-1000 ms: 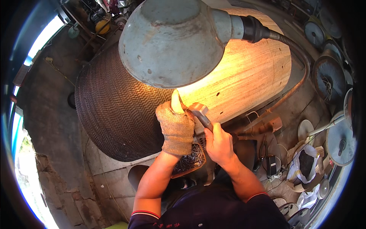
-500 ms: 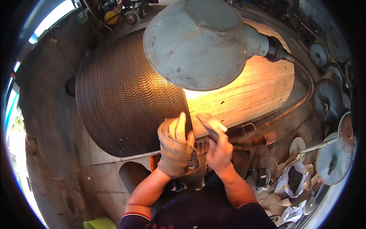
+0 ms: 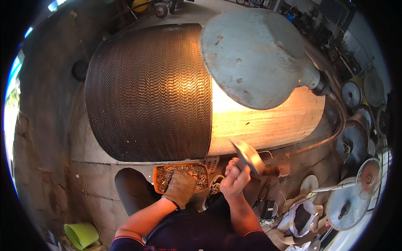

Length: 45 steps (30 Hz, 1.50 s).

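Note:
My gloved left hand (image 3: 179, 189) is down in an orange tray (image 3: 155, 182) of small metal nail-like pieces, fingers curled among them; what they grip is hidden. My bare right hand (image 3: 235, 179) holds a hammer-like tool with a metal head (image 3: 249, 154), raised beside the tray. In front of me lies a large wooden drum (image 3: 264, 129), its left part covered in dense wavy rows of dark metal (image 3: 146, 96), its right part bare pale wood. A dented grey lamp (image 3: 255, 54) hangs over the drum, lighting the boundary between them.
The lamp's curved arm (image 3: 337, 134) runs along the right. Metal discs (image 3: 347, 205), a white sack (image 3: 299, 217) and cables lie at the right. A green bucket (image 3: 79, 234) stands at the lower left. A wheeled item (image 3: 161, 10) is at the back.
My left hand has left the drum's metal edge and dropped into the tray. My right hand has drawn slightly down, still holding the tool. The view has shifted, showing more of the drum.

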### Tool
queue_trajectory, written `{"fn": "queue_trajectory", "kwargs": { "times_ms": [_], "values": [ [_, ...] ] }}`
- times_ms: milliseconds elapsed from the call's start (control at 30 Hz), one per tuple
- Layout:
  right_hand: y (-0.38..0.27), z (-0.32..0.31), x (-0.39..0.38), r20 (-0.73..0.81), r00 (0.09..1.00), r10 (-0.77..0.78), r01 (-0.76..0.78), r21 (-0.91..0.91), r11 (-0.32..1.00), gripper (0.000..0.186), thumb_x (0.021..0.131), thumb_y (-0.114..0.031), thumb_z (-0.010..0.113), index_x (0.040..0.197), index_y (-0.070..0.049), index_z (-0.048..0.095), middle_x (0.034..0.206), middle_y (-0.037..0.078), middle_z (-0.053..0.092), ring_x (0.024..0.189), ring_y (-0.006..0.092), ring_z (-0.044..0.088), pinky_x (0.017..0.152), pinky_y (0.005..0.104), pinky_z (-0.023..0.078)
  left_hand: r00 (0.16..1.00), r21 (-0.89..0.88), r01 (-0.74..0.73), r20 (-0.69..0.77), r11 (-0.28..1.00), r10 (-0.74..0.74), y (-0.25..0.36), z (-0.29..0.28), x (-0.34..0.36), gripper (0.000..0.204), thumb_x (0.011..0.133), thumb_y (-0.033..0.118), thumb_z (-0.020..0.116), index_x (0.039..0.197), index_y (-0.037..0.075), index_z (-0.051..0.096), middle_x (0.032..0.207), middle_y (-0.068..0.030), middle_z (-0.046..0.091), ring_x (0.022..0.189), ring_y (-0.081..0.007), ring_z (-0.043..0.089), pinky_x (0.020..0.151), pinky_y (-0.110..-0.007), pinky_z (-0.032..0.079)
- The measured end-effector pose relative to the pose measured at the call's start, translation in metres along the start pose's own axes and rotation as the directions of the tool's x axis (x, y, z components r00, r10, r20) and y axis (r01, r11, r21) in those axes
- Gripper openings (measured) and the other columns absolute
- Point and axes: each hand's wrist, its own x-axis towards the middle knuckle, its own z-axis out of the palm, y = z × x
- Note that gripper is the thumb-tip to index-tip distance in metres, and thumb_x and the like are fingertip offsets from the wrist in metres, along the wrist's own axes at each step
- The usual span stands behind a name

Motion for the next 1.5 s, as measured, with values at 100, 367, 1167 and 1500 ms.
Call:
{"fn": "queue_trajectory", "kwargs": {
  "times_ms": [100, 367, 1167, 1500],
  "values": [
    [0.001, 0.013, 0.022, 0.109, 0.981, -0.162, 0.195, -0.492, 0.848, 0.026, 0.107, -0.019, 0.055, 0.106, 0.006, 0.052, 0.090, 0.026, 0.066, 0.068, 0.0400, 0.065, 0.059, 0.0439, 0.050, 0.998, 0.093, -0.035, 0.054, 0.995, 0.030, -0.001, 0.001, 0.004, 0.016, 0.084, 0.023, 0.071, 0.091, 0.009, 0.075, 0.087, -0.0087, 0.071, 0.090, -0.0270, 0.070, 0.081, -0.043, 0.048],
    [0.013, -0.001, -0.001, 0.020, 0.999, -0.033, 0.035, -0.130, 0.991, 0.022, 0.103, -0.011, 0.055, 0.113, 0.007, 0.061, 0.076, 0.016, 0.062, 0.059, 0.0270, 0.060, 0.058, 0.0364, 0.051, 0.996, 0.134, -0.037, 0.079, 0.990, 0.027, 0.002, -0.017, 0.002, 0.016, 0.085, 0.020, 0.069, 0.090, 0.007, 0.077, 0.088, -0.0105, 0.074, 0.094, -0.0278, 0.072, 0.082, -0.043, 0.051],
    [0.020, 0.016, 0.005, 0.047, 0.972, 0.229, -0.205, -0.300, 0.932, 0.019, 0.103, -0.012, 0.060, 0.112, 0.006, 0.060, 0.075, 0.023, 0.067, 0.065, 0.0400, 0.069, 0.060, 0.0437, 0.053, 0.955, -0.186, 0.008, -0.290, 0.983, -0.063, -0.007, -0.021, 0.002, 0.026, 0.086, 0.018, 0.066, 0.109, 0.005, 0.069, 0.095, -0.0121, 0.066, 0.089, -0.0330, 0.064, 0.083, -0.045, 0.047],
    [0.006, 0.024, 0.013, 0.098, 0.968, 0.229, -0.171, -0.409, 0.897, 0.020, 0.102, -0.011, 0.062, 0.113, 0.005, 0.060, 0.085, 0.025, 0.070, 0.073, 0.0416, 0.071, 0.064, 0.0436, 0.054, 0.249, 0.146, -0.210, -0.948, 0.967, 0.198, -0.099, -0.128, 0.072, 0.049, 0.076, 0.002, 0.074, 0.124, 0.001, 0.063, 0.107, -0.0122, 0.062, 0.093, -0.0277, 0.065, 0.077, -0.045, 0.056]
  ]
}}
